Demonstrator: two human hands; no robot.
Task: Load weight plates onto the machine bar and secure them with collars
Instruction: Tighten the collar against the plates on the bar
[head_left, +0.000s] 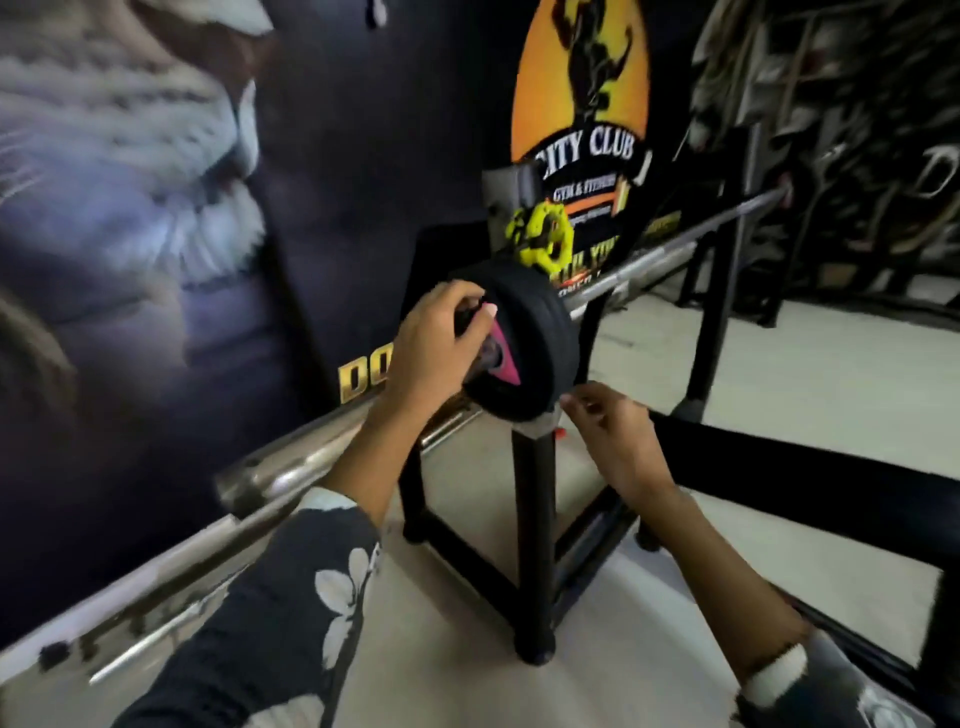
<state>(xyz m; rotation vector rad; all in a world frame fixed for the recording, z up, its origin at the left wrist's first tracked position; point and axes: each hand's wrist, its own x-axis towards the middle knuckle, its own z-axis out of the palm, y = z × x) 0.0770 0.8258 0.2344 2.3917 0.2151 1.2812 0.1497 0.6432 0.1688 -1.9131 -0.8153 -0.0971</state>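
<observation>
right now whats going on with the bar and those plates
A person is loading a barbell that rests on a black rack. Black weight plates already sit on the near sleeve. The left hand is at the plates' outer face, gripping something by the pink piece, possibly a collar; blur hides which. The right hand hovers by the rack post, fingers loosely curled, holding nothing visible.

Gym interior, dim light: a dark wall mural (130, 208) w/ a big cat's pale whiskered muzzle fills the wall left of and above the left hand (436, 343). Further up and to the right, an orange oval sign (579, 93) reads "CITY CLUB" and "GYM & FITNESS". Pale floor (779, 395) spreads beyond and below the right hand (618, 436), brighter than the walls. Black metal stand legs (535, 545) rise from it. At far right, a blurred dark rack area (857, 130), details unreadable.
</observation>
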